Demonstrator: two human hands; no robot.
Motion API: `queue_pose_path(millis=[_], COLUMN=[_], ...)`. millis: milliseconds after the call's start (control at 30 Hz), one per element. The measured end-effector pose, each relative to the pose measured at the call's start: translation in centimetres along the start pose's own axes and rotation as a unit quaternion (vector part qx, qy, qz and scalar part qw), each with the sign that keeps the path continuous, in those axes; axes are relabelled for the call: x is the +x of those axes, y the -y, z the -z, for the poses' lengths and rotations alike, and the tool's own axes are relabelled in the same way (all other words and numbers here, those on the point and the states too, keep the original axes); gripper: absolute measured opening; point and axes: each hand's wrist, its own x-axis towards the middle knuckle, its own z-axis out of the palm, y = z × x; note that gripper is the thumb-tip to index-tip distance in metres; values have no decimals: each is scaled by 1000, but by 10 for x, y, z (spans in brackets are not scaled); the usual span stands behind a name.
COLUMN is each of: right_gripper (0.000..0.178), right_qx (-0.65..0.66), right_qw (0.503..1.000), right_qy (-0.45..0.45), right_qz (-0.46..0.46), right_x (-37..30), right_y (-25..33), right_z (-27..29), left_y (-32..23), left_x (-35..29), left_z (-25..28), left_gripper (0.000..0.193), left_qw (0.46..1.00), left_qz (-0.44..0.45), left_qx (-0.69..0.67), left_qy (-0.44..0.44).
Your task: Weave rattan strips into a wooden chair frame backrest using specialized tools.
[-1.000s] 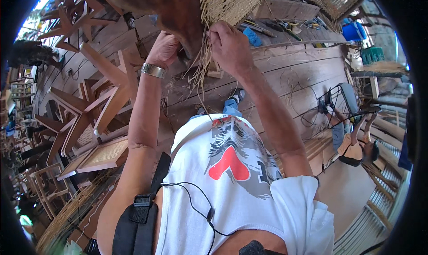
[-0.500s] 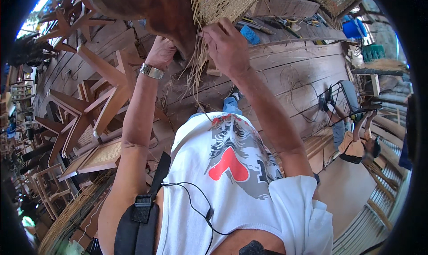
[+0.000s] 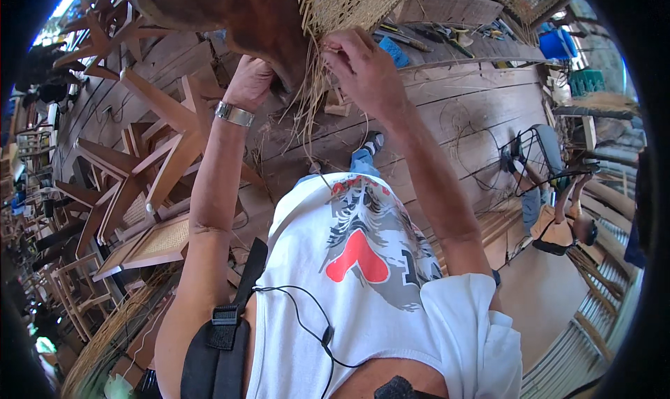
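Plank floor (image 3: 443, 95), right hand (image 3: 363, 64) pinching cane strands (image 3: 307, 109), left hand (image 3: 250, 85) beside brown wood (image 3: 258, 22), grip unclear.

The woven cane (image 3: 363, 6) is straw yellow with a criss-cross pattern. The curved wood (image 3: 216, 4) is reddish brown. The white shirt (image 3: 296, 238) has a red heart (image 3: 359, 254). The bucket (image 3: 556, 44) is blue.

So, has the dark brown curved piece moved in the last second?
Yes: the brown piece shifted left, against the wooden legs on the left.
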Motion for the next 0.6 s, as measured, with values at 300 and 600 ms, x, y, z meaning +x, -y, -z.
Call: queue_pose_path(millis=[300,600], right_gripper=[10,9], right_qx=[-54,20], right_qw=[996,999], right_qy=[-46,-47], right_qz=[44,1], right_x=[0,-2], right_y=[6,3], right_z=[3,-2], left_y=[-2,-6], left_x=[-6,-5], left_z=[-19,-31], left_gripper=[38,36], left_qw=[998,989], left_qz=[-26,-68], left_qx=[7,12], left_qy=[-57,-127])
